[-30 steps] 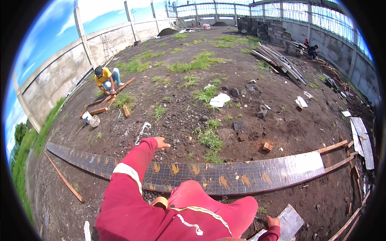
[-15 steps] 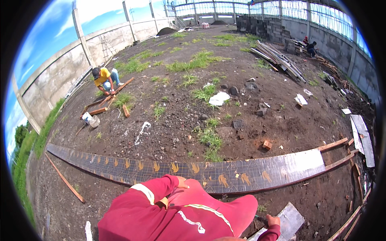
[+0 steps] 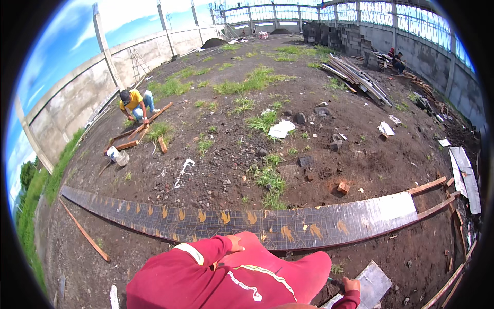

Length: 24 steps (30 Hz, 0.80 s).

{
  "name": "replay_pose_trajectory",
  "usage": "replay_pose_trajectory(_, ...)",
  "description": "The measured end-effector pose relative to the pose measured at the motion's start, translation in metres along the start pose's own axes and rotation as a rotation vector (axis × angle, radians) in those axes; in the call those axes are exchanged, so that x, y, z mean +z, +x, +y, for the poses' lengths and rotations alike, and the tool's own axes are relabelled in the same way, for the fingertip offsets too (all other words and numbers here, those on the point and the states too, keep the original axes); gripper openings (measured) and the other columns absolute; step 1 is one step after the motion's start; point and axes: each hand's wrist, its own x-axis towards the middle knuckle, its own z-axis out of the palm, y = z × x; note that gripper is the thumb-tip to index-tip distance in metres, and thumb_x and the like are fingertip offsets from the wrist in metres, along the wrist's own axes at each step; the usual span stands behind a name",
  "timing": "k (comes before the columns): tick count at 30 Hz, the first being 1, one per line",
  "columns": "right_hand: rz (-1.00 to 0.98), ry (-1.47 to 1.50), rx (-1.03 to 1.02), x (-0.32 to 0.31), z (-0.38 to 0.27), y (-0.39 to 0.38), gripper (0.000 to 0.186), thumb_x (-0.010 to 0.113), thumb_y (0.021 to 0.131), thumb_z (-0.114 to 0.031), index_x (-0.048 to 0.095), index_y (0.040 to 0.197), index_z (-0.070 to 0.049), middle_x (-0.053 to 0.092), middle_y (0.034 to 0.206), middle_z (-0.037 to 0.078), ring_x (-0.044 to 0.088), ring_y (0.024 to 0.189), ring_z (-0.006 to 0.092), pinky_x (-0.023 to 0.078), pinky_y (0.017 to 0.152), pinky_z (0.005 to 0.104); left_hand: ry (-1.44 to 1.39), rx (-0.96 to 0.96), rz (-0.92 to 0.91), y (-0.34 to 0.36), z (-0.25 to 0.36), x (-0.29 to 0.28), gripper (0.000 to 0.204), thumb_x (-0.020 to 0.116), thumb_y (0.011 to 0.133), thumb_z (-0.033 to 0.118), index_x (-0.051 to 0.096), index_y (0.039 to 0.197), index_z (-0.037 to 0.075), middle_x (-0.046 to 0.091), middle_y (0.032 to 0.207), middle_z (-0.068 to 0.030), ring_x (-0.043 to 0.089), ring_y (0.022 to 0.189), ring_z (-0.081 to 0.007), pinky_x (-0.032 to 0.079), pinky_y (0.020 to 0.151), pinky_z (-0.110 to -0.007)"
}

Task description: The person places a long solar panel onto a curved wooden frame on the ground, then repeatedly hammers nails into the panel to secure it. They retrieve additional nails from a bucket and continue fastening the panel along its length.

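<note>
My left hand lies on my red-trousered left knee, its fingers stretched out and nothing seen in them. Low on the right, beside my other knee, my right hand is closed. A small dark greenish piece, perhaps a tool's handle, shows at its fingers; its kind cannot be made out. Under that hand lies a grey flat sheet on the soil. In front of my knees stretches a long narrow dark plywood panel with orange printed figures. At its right end, two wooden battens stick out past the sheeting.
A person in a yellow shirt crouches at far left over a wooden frame, near a white bucket. Stones, a wood block and grass tufts dot the ground. Stacked planks lie far right; a loose stick lies left.
The view has shifted very slightly. My hands stay nearly where they were; the crouching person's head and arms have moved a little over the wooden frame.
</note>
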Motion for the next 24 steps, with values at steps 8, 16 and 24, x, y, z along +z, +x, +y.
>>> replay_pose_trajectory(8, 0.108, -0.084, -0.084, 0.010, 0.009, 0.005, 0.047, 0.066, 0.064, -0.038, 0.063, 0.073, 0.008, 0.062, 0.072, 0.024, 0.063, 0.072, 0.0323, 0.047, 0.067, 0.0384, -0.031, -0.011, 0.021, -0.006, -0.003, -0.006, 0.082, 0.052, 0.071, 0.060, 0.039, 0.128, 0.001, 0.044, 0.125, -0.0224, 0.046, 0.113, -0.0361, 0.035, 0.097, -0.040)
replay_pose_trajectory(16, -0.053, -0.035, -0.150, -0.009, -0.012, -0.005, 0.047, 0.063, 0.066, -0.038, 0.063, 0.076, 0.008, 0.061, 0.074, 0.026, 0.061, 0.073, 0.0358, 0.045, 0.068, 0.0420, -0.409, -0.574, 0.716, -0.046, -0.118, -0.196, 0.103, 0.063, 0.071, 0.047, -0.001, 0.137, 0.000, 0.047, 0.117, -0.0306, 0.051, 0.106, -0.0375, 0.041, 0.090, -0.038)
replay_pose_trajectory(24, 0.018, -0.104, -0.110, 0.008, -0.005, 0.010, 0.048, 0.063, 0.069, -0.040, 0.064, 0.077, 0.007, 0.061, 0.078, 0.026, 0.061, 0.079, 0.0367, 0.045, 0.073, 0.0411, -0.392, -0.820, 1.165, -0.145, -0.194, -0.355, 0.078, 0.061, 0.073, 0.044, 0.030, 0.128, -0.002, 0.058, 0.103, -0.0214, 0.062, 0.075, -0.0259, 0.048, 0.070, -0.034)
